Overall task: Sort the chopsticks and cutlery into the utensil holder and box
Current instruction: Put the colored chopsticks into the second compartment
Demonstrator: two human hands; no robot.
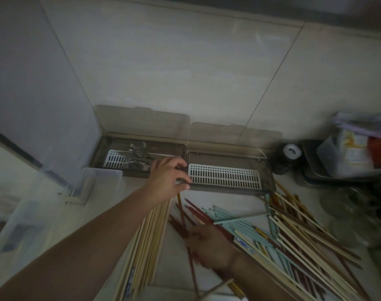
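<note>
Sorting chopsticks by colour into the right-hand smoked box (228,181), judged the step in hand; best done by gathering one colour at a time, squaring tips before lifting, laying bundle lengthwise on the white slotted tray (225,175) so nothing hangs over the box rim

Left hand (167,179) reaching forward, arm stretched long from lower left, hovering at the left end of that box, over the seam with the left-hand box (102,153); fingers loosely curled, thumb and forefinger close together, possibly pinching a thin yellowish stick (179,197) hanging just below the palm, cannot tell for certain, blurred

Right hand (209,246) low, in front of the box, palm down, fingers wrapped around dark red chopsticks (185,216) that fan out toward the box; motion blur, exact grip unclear but looks like holding

Still loose: pale wooden chopsticks (150,235) in a bundle in front of the box's left end, under the left forearm; light blue chopsticks (226,213) and more mixed ones in a heap (304,231) in front of its right end

Metal cutlery (137,153) already lying in the left-hand box; both lids up against the wall behind

Clear plastic bin (98,183) left of both boxes

Risk, as judged: stray sticks rolling off if grabbed unaligned
</note>
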